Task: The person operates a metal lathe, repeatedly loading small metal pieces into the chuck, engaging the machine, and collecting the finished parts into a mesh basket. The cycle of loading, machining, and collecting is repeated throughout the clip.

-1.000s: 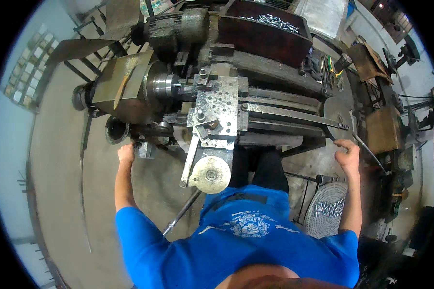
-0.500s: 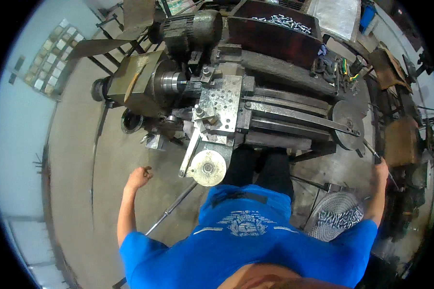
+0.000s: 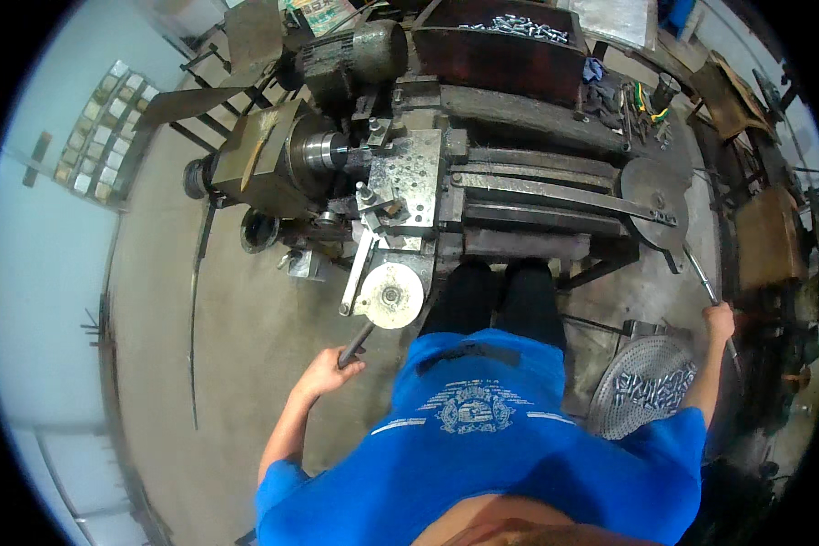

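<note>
In front of me is a lathe-like metal machine with a round chuck (image 3: 320, 150) and a pitted steel tool slide (image 3: 407, 177). My left hand (image 3: 329, 371) is closed around a dark rod lever (image 3: 358, 340) that comes out below a pale round disc (image 3: 390, 296). A flat link bar (image 3: 358, 273) joins that disc to the slide. Off to the right, my right hand (image 3: 719, 321) grips a long metal rod lever (image 3: 699, 273), which runs from a grey round plate (image 3: 653, 202). A long flat bar (image 3: 555, 197) ties that plate to the slide.
A dark box (image 3: 496, 68) with many shiny metal pieces stands behind the machine. By my right side is a perforated round basket (image 3: 610, 400) of similar pieces. A brush (image 3: 259, 146) lies on the headstock (image 3: 237, 173). Tools (image 3: 642, 114) and a motor (image 3: 350, 56) are at the back.
My left hand has moved right from free air onto the rod lever and closed on it. My right hand stays on its lever. The whole view has shifted slightly.
</note>
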### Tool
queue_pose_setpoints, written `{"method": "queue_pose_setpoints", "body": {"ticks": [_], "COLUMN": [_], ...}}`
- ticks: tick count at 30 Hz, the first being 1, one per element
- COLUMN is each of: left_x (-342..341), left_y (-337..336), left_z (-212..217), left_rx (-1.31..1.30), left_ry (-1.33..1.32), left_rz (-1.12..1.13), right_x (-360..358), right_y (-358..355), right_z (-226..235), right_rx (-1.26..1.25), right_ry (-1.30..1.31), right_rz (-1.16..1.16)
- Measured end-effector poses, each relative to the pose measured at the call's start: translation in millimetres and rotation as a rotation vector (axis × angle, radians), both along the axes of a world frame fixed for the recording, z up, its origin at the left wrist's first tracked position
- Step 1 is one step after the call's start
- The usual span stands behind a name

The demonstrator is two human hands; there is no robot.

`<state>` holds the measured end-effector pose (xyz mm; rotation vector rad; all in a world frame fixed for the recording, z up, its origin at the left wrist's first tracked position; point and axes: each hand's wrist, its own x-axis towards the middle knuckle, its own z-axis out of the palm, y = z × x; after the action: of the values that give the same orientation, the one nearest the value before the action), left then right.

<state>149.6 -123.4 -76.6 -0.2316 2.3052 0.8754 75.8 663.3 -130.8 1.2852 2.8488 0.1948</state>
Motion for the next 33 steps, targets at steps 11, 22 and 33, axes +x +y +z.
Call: {"method": "queue_pose_setpoints", "body": {"ticks": [11, 22, 33], "left_x": [4.5, 11.3, 0.1], "left_y": [-3.6, -0.5, -21.1], "left_z": [-16.2, -10.2, -23.4], "left_rx": [0.027, 0.013, 0.099], "left_ry": [0.125, 0.176, 0.255], "left_rz": [-0.006, 0.041, -0.248], "right_x": [60.9, 75.3, 79.5], "right_y": [-78.8, -109.2, -135.6], "right_z": [-8.6, -8.4, -0.8], "right_rx": [0.002, -0.049, -0.111], "right_ry": [0.114, 0.147, 0.245], "right_rz": [0.003, 0.008, -0.028]}}
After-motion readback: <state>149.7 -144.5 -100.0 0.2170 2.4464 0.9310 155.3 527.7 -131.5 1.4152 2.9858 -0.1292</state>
